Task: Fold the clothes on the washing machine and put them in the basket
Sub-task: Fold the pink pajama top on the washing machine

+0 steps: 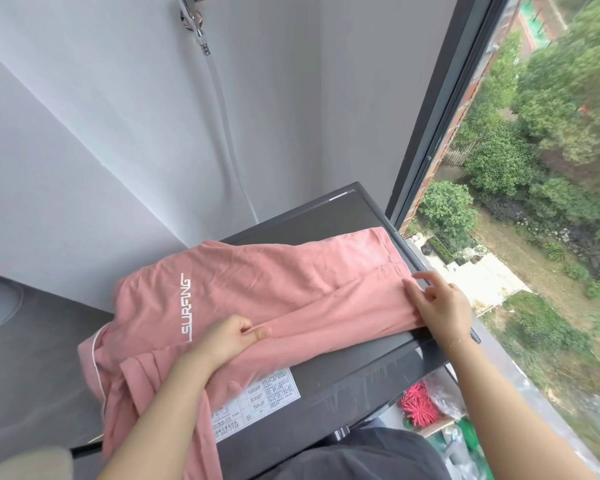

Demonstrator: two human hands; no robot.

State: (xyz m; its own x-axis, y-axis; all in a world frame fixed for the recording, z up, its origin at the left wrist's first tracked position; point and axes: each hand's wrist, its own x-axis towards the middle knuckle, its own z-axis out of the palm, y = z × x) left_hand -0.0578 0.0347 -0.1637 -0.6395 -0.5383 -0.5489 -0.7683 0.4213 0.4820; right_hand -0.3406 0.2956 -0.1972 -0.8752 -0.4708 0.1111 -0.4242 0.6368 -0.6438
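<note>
Pink clothes (257, 292) lay spread over the dark washer (347, 372), draping off its edge at 7 o'clock, white lettering at 9 o'clock. The left hand (229, 337) had its grip pinched on a fold mid-cloth. At 3 o'clock the right hand (440, 303) pressed the hem, fingers straight, its grip unclenched. A window (534, 168) lay beyond.

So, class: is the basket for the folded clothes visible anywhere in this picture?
No. Only the pink garment spread on the washing machine, both hands on it, shows; no basket appears.
</note>
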